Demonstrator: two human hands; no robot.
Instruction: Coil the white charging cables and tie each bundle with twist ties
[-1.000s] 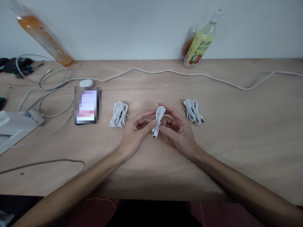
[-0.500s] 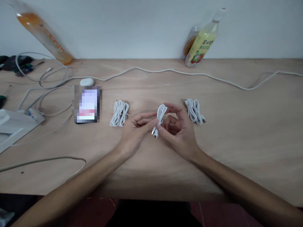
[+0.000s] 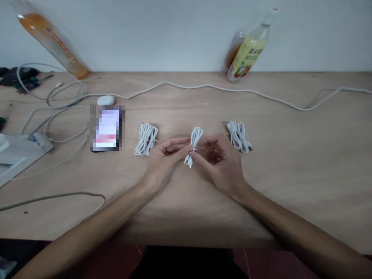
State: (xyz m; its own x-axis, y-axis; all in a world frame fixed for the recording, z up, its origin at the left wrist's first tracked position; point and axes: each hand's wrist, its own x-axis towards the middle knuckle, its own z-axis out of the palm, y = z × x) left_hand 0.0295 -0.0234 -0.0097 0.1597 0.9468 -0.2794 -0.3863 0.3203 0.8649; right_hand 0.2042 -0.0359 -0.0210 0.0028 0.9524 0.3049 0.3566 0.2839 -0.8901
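Between my two hands is a coiled white charging cable (image 3: 196, 134), its loop pointing away from me and its plug ends toward me. My left hand (image 3: 164, 162) pinches the middle of the coil between thumb and fingers. From the other side, my right hand (image 3: 222, 162) has its thumb and bent fingers closed at the same spot, near the tie. A bundled white cable (image 3: 146, 139) lies on the table just beyond my left hand. Another tied white cable (image 3: 240, 136) rests beyond my right hand, with a plug sticking out at its right.
On the left are a phone (image 3: 107, 128), a white earbud case (image 3: 105, 100), a white power strip (image 3: 23, 153) and loose cords. A long white cord (image 3: 188, 88) crosses the back. An orange drink bottle (image 3: 52, 44) and a yellow one (image 3: 248, 52) stand by the wall.
My right forefinger has come down from the top of the loop toward the coil's middle. The held cable has shifted slightly left. Both bundles on the table stay put.
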